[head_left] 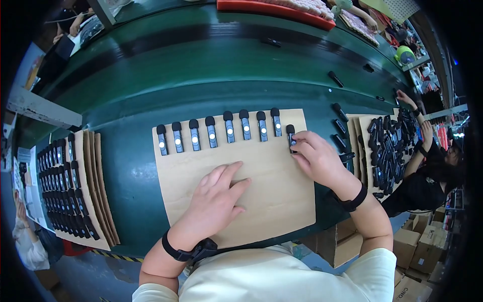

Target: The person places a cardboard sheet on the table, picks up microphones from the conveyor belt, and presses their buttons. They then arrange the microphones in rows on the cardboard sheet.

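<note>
Several small black clip-on microphones with foam tops (229, 127) stand in a row along the far edge of a brown cardboard sheet (266, 201), each with a pale round spot on its body. At the row's right end, my right hand (317, 156) pinches the lower part of another microphone (290, 132), its foam top pointing away from me. My left hand (214, 199) is over the middle of the sheet, fingers spread and holding nothing.
At left, stacked cardboard sheets (104, 201) bear rows of microphones (63, 176). Loose microphones (387, 151) are heaped on cardboard at right, where another person (427, 176) reaches in. A few microphones (335, 79) lie scattered on the green table (133, 176). Cartons (427, 246) stand at lower right.
</note>
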A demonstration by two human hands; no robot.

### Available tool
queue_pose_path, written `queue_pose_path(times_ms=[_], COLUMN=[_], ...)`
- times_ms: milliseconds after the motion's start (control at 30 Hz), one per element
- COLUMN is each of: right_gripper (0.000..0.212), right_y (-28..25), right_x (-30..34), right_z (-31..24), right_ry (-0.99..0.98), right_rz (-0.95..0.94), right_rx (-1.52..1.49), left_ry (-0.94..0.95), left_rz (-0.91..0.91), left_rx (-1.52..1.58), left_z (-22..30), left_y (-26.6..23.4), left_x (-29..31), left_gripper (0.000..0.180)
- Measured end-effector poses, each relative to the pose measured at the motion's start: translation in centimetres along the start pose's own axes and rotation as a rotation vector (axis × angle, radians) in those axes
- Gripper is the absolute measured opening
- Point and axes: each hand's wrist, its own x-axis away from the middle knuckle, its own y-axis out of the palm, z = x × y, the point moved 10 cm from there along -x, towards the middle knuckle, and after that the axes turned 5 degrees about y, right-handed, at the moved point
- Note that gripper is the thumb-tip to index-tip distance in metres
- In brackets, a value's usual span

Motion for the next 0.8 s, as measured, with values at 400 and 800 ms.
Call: queue_pose_path(times_ms=[400, 800], right_gripper=[0.024, 0.023], right_y=[-0.4, -2.0], right_x=[-3.1, -15.9], right_z=[2.2, 7.3], right_ry=[0.004, -0.066], right_rz=[-0.003, 0.046], right_rx=[-0.001, 0.077], left_ry=[-0.003, 0.035], left_rz=[-0.013, 0.012], left_rx=[0.005, -0.059], left_z=[0.1, 0.2], left_y=[0.2, -0.2], left_x=[-0.4, -0.3], left_gripper=[0.063, 0.056])
